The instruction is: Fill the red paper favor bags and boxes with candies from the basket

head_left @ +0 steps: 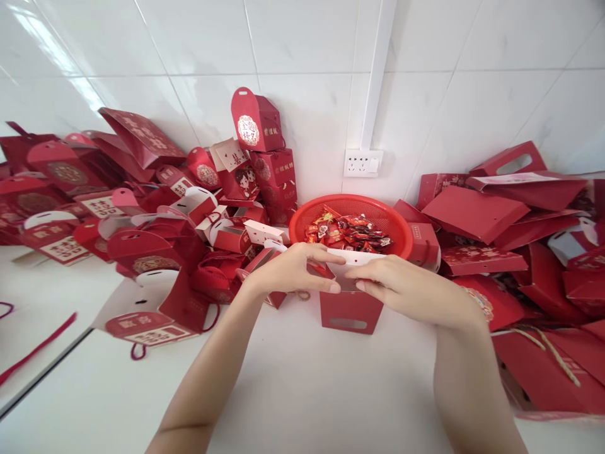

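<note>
Okay so fingers first: the left hand (300, 268) has its thumb and index finger spread partly apart at the left side of the mouth of a red box (352, 309); the right hand (406, 287) has bent fingers over the right side of that mouth, but I can't tell if they're really pinching anything. The box stands on the white desk (283, 391) just right of centre frame, white flap up at the back, contents hidden by the hands. Now containers: a heap of red gift boxes (70, 167) fills the left of the frame, with an open box (184, 296) in front of it at lower left. Next comes a stack of boxes (278, 167) against the wall at upper centre, then an orange-red basket (401, 233) with a pile of wrapped sweets (350, 232) inside. Far right is another messy pile of red boxes (477, 211).
</note>
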Motion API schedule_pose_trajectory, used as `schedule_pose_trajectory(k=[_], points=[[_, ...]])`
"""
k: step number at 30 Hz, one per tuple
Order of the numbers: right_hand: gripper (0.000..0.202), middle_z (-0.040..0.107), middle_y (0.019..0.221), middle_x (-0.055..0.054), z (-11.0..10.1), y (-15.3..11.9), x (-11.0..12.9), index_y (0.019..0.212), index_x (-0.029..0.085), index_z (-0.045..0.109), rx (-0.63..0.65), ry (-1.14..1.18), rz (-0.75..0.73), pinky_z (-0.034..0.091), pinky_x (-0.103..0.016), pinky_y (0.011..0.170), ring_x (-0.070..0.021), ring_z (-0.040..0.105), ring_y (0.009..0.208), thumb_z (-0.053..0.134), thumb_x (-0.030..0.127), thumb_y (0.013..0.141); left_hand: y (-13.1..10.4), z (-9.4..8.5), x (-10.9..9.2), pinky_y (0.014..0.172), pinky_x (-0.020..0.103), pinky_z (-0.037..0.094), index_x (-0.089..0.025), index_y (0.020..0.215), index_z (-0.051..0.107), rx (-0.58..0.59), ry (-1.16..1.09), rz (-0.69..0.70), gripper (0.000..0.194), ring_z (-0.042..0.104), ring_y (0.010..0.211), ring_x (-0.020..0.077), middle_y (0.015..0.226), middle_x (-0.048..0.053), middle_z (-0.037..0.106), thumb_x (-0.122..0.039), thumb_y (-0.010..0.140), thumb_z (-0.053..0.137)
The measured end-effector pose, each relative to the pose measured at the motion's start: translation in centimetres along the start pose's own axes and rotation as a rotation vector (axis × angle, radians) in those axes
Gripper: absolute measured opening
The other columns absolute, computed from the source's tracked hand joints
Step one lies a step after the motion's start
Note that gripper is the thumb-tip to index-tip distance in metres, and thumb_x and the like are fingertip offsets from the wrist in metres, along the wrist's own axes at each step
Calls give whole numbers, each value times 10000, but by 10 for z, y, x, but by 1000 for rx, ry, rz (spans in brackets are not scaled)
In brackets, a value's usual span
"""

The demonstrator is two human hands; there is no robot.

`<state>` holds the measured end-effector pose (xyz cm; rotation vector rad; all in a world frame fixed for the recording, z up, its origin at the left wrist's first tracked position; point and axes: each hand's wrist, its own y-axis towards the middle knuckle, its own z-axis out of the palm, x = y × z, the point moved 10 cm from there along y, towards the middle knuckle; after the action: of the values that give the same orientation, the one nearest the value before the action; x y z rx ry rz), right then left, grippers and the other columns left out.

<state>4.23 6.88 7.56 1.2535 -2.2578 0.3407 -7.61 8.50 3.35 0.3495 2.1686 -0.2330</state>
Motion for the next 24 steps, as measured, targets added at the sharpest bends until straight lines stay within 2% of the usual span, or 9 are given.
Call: schedule_pose_trajectory(k=[2,4,7,10,13,16,19,21,24], points=[[285,729,891,-31,-10,-1,1,956,250,732,-88,58,7,484,-329,743,-211,667,800,450,218,978,0,1,1,587,249,561,-239,1247,728,11,-17,-3,599,689,763,163,1211,87,672,-495,714,823],[273,733,937,-36,-24,-1,-2,1078,241,707,-233,161,20,494,-314,709,-189,669,777,448,278,998,0,0,-2,681,263,585,-250,1235,737,7,-4,32,573,703,902,206,1230,90,684,-482,719,826],[251,703,829,-12,-38,-1,-15,1119,229,620,-419,410,77,461,-271,542,-128,587,551,456,378,1000,0,-1,-4,791,303,598,-263,1215,750,-11,7,55,557,688,1054,258,1248,93,704,-475,708,842],[136,660,733,35,-31,5,-32,1016,251,500,-421,714,143,396,-250,420,-99,492,387,439,363,971,-1,0,-1,677,290,604,-263,1235,741,-3,-40,12,582,724,943,246,1289,103,688,-486,707,841],[15,621,624,52,-21,11,-38,903,253,430,-347,862,160,394,-257,403,-135,534,376,423,266,905,-2,3,2,548,262,578,-247,1280,713,23,-90,-33,623,731,801,210,1321,122,661,-497,721,829],[28,628,614,31,-26,12,-35,861,236,468,-358,768,123,485,-275,535,-163,637,541,482,222,882,-2,4,0,540,238,571,-248,1276,714,32,-90,-14,608,729,865,222,1320,119,660,-483,727,827],[25,665,771,6,-35,11,-26,888,214,575,-398,569,54,507,-288,664,-160,649,721,581,229,869,-2,4,1,533,224,567,-258,1270,715,37,-102,-18,586,720,921,234,1342,113,640,-473,735,822],[60,678,838,-7,-33,12,-20,897,201,643,-354,449,30,499,-297,703,-160,637,761,604,230,861,-1,5,1,526,214,559,-252,1227,737,43,-109,-25,538,712,860,206,1289,102,657,-469,741,817],[127,702,842,-10,-18,15,-15,890,194,699,-215,344,44,469,-295,686,-160,630,751,575,217,875,0,5,-4,536,194,547,-233,1130,774,41,-79,17,445,684,817,172,1193,77,680,-452,744,814]])
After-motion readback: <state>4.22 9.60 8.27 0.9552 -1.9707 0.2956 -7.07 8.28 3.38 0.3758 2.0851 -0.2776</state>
